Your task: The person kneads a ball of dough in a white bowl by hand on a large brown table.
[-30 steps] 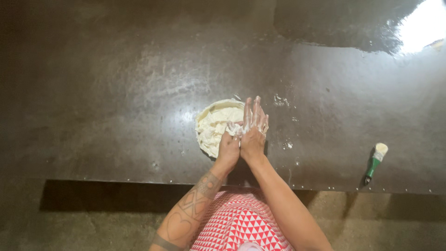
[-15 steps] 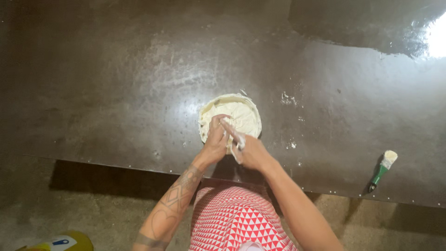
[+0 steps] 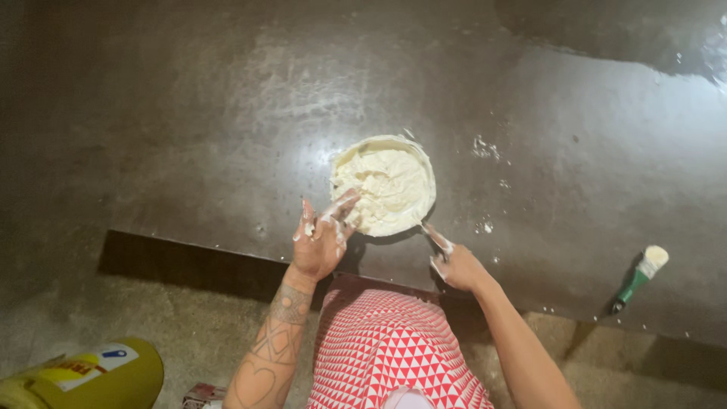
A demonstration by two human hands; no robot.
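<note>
Once covered by both hands pressed together on its right side, now lies open to view: pale round mass of dough or paste (image 3: 388, 189), near the front edge of the dark table (image 3: 189, 113), heaped and ragged on top, with a smooth rounded rim. Cannot tell whether that rim belongs to a shallow dish or to the mass itself.

Half a second back, worked from above with both hands close together; now flanked instead. Left hand (image 3: 322, 242) drawn to the near-left edge, spread wide, fingers splayed and smeared white, fingertips just touching the rim, gripping nothing. Right hand (image 3: 454, 265) pulled off to the near-right, loosely curled, with one slim pale thing pointing at the rim; smeared finger or small tool, cannot tell, so grip unclear.

Judging from this, kneading contact broken for the moment, mass free and at rest.

Farther out: white spatters (image 3: 485, 148) to the right, green-handled brush (image 3: 638, 276) well apart near the table's edge, red-and-white patterned garment (image 3: 386, 348) below, yellow container (image 3: 91, 375) on the floor at left.
</note>
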